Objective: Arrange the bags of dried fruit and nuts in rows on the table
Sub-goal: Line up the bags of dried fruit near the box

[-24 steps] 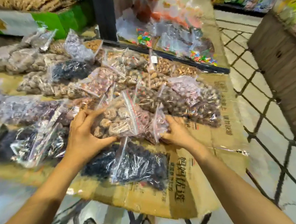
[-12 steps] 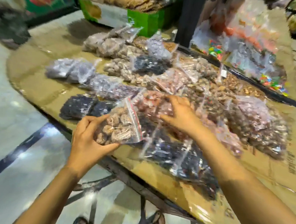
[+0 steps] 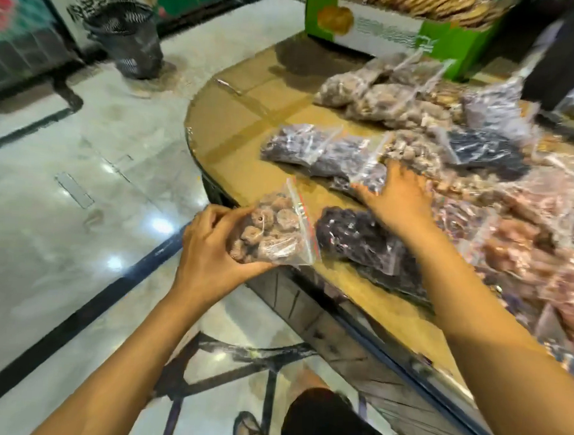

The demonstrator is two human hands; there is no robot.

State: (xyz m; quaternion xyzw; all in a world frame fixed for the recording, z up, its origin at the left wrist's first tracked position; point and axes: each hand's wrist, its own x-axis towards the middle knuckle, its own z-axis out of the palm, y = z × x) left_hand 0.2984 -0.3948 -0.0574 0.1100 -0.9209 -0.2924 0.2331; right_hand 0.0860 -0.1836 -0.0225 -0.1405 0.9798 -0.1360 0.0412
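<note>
My left hand (image 3: 211,243) grips a clear zip bag of brown dried fruit (image 3: 271,231) with a red seal strip, held just off the table's near-left edge. My right hand (image 3: 398,198) lies flat, fingers spread, on a bag of dark purple dried fruit (image 3: 364,176) on the cardboard-covered table (image 3: 247,128). Another dark bag (image 3: 354,237) sits between my hands. More purple bags (image 3: 299,144) lie to the left of my right hand. Light brown nut bags (image 3: 379,89) lie further back. Pinkish bags (image 3: 527,236) are heaped at the right.
A green and white carton (image 3: 385,33) of biscuits stands at the table's far edge. A black mesh bin (image 3: 128,39) stands on the shiny tiled floor to the left. The table's metal legs (image 3: 238,357) and my sandalled foot (image 3: 251,431) are below.
The view has swung left. My left hand carried the brown fruit bag leftward to the table's edge. My right hand moved from the pink bags onto the purple bag.
</note>
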